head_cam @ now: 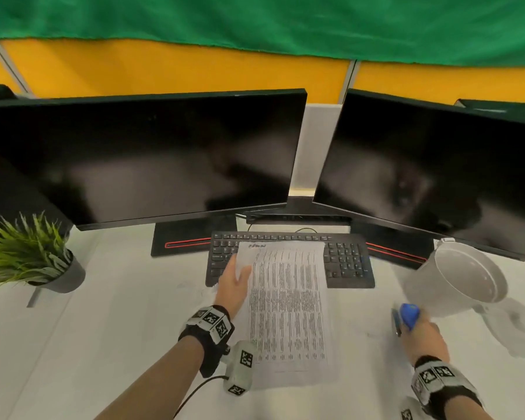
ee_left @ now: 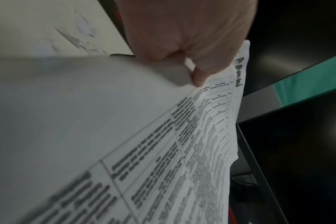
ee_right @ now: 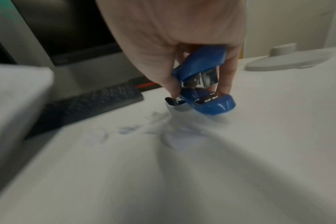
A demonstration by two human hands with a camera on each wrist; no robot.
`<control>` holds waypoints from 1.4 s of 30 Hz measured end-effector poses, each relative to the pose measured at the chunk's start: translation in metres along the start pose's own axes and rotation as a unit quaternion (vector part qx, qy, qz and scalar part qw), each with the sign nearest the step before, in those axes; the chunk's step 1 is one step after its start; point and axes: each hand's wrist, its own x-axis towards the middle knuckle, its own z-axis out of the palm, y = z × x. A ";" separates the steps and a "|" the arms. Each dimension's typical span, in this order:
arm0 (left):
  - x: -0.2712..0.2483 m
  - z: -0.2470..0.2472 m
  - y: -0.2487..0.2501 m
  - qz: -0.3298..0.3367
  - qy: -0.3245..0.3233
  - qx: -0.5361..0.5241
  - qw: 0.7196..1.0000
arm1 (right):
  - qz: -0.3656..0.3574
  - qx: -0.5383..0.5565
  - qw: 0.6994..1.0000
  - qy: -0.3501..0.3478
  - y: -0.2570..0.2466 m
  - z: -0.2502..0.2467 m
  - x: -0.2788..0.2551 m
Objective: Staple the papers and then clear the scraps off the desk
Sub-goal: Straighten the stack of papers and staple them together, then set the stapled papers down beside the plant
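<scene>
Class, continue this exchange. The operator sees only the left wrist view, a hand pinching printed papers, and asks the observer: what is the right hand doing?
Observer: The right hand grips a blue stapler.
Operator: Is it at the papers?
Observer: No; the blue stapler is off to the right of the papers, apart from them.
Operator: Any scraps over there?
Observer: Small blurred scraps lie on the desk near the blue stapler.

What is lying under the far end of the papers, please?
The keyboard lies under the far end of the papers, which the left hand holds by a corner. Its right keys and left edge show; its middle keys are covered.
</scene>
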 end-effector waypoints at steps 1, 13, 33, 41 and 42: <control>0.000 -0.002 0.001 -0.001 0.001 -0.010 1.000 | 0.005 -0.021 1.000 0.003 0.007 0.000 0.000; 0.002 -0.144 -0.011 -0.080 0.022 -0.198 0.977 | -0.069 -0.134 0.985 0.086 -0.037 0.004 -0.029; 0.003 -0.317 -0.109 -0.207 0.112 0.202 0.951 | -0.380 -0.076 0.922 -0.026 -0.147 0.064 -0.098; 0.020 -0.294 -0.107 -0.241 0.192 0.286 0.907 | -0.537 -0.141 0.820 -0.140 -0.200 0.093 -0.145; 0.021 -0.292 -0.108 -0.250 0.208 0.276 0.905 | -0.558 -0.157 0.798 -0.163 -0.207 0.098 -0.152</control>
